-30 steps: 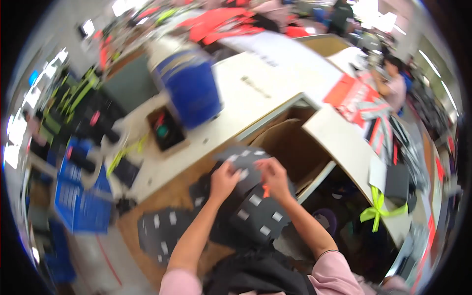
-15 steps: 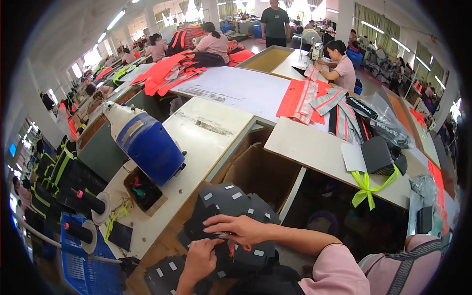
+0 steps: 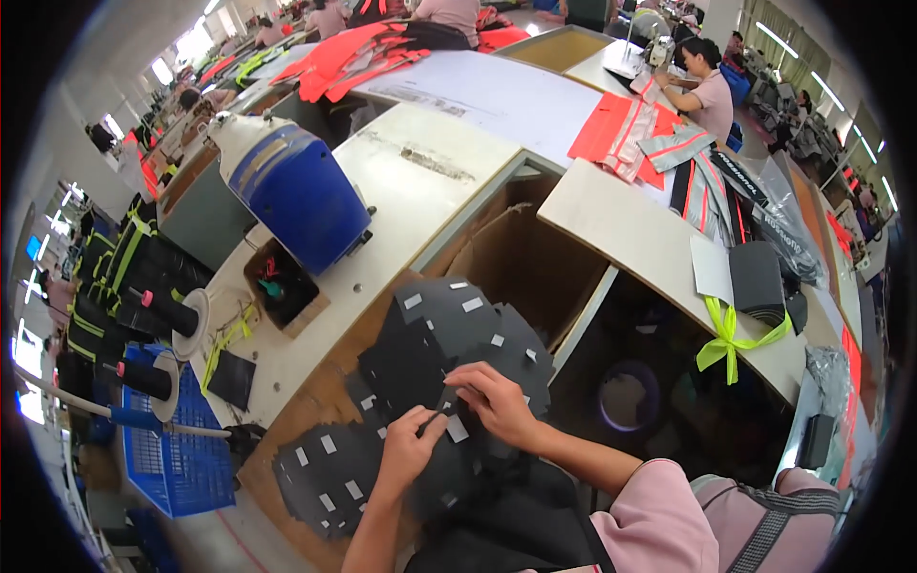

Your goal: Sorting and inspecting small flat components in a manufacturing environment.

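Note:
Black flat fabric pieces (image 3: 401, 368) with small white rectangular patches lie in an overlapping pile before me. My left hand (image 3: 411, 449) is over the pile's near part, thumb and forefinger pinched on the edge of a black piece. Just to its right, my right hand (image 3: 499, 406) is bent inward, its fingertips close together over the pile. What those fingertips hold, if anything, is too small to make out. More black patched pieces (image 3: 320, 477) spread to the left of my left forearm.
A blue and white sewing machine head (image 3: 296, 191) stands on the white table to the left, beside a dark tray (image 3: 279, 282). Thread cones and a blue basket (image 3: 177, 468) are at lower left. An open cardboard box (image 3: 521, 272) lies beyond the pile. A co-worker (image 3: 712, 91) sits at far right.
The view has tipped downward. My hands, close together before, are now slightly apart. Red-orange loops below my right hand no longer show.

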{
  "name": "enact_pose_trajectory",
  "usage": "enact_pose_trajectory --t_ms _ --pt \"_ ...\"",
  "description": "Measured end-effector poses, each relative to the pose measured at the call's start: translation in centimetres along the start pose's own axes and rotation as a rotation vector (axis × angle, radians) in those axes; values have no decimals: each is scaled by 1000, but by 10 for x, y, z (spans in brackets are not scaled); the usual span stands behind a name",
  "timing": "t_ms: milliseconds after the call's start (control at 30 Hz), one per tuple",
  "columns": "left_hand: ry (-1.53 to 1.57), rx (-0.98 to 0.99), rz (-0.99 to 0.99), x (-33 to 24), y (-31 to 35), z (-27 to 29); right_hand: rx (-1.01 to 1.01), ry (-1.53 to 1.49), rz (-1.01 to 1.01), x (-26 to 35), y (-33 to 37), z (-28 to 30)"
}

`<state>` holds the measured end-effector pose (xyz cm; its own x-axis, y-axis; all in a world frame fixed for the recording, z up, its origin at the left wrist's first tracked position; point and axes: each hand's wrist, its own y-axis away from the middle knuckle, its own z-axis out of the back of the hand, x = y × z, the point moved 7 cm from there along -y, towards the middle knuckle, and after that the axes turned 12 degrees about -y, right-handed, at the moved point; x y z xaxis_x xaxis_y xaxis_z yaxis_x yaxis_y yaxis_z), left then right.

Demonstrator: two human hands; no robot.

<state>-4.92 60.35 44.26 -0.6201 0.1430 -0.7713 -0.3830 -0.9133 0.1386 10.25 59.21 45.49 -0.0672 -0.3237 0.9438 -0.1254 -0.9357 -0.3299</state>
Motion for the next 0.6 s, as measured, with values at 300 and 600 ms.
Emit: enact_pose_trajectory --t_ms 300,600 --pt "395 -37 206 18 2 7 218 263 -66 5 17 -4" --pt "401 53 317 31 11 6 377 392 133 17 15 -13"
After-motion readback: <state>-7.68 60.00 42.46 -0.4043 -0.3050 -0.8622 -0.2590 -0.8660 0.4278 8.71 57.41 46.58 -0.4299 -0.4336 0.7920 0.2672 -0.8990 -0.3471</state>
